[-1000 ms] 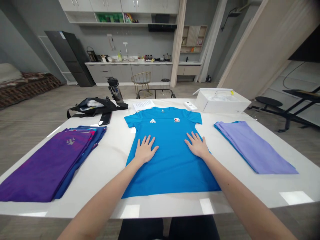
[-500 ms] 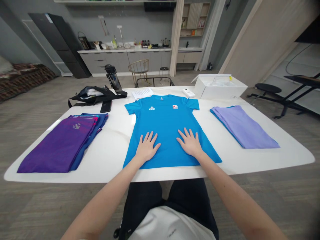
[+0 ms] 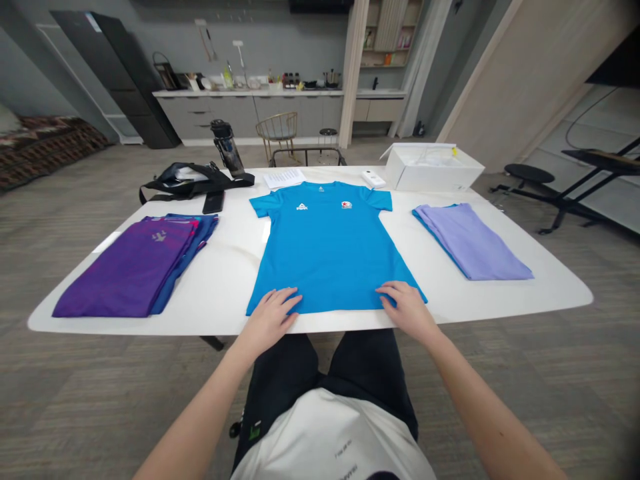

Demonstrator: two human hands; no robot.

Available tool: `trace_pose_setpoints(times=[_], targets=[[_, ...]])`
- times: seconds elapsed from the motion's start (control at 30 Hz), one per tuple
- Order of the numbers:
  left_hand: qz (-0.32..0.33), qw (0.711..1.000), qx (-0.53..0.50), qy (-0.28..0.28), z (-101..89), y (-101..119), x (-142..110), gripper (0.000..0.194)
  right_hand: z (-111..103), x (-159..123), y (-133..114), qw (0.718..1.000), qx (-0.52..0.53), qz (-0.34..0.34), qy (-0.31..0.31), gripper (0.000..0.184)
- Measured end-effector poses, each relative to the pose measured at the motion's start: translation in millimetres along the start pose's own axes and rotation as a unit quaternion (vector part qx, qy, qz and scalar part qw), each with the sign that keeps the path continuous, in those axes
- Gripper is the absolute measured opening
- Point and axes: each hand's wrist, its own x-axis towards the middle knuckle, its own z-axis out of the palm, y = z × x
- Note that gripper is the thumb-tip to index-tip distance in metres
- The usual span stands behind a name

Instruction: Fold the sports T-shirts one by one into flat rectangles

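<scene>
A blue T-shirt (image 3: 325,247) lies spread flat, front up, its collar away from me and its hem near the table's front edge. It has a white logo on one side of the chest and a small red-and-white badge on the other. My left hand (image 3: 270,317) rests at the hem near the left corner, fingers slightly bent and apart on the cloth. Near the right corner, my right hand (image 3: 407,307) touches the hem, fingers pointing inward with the thumb apart from them. Neither hand visibly grips the fabric.
On the white table (image 3: 235,280) are folded purple and blue clothes (image 3: 120,267) at left and a folded lavender garment (image 3: 475,240) at right. Farther back are a black bag (image 3: 185,180), a phone (image 3: 213,201), a bottle (image 3: 227,150), papers (image 3: 284,178) and a white box (image 3: 433,167).
Both hands have slid toward me, from the middle of the shirt to its hem, and their fingers have bent and turned inward. The shirt still lies flat; the view has shifted slightly.
</scene>
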Motion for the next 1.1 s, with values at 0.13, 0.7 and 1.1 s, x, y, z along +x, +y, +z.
trace_pose_setpoints(times=[0.13, 0.7, 1.1], targets=[[-0.027, 0.997, 0.072, 0.000, -15.3, -21, -26, 0.044, -23, -26, 33, 0.995, -0.097, 0.014, 0.000, 0.033], [-0.151, 0.979, 0.067, 0.117, -15.2, -40, -27, 0.030, -22, -35, 47, 0.985, -0.103, 0.118, 0.073, 0.028], [-0.180, 0.975, 0.040, 0.125, -19.7, -27, -41, 0.036, -25, -44, 49, 0.966, -0.050, 0.231, 0.102, 0.025]])
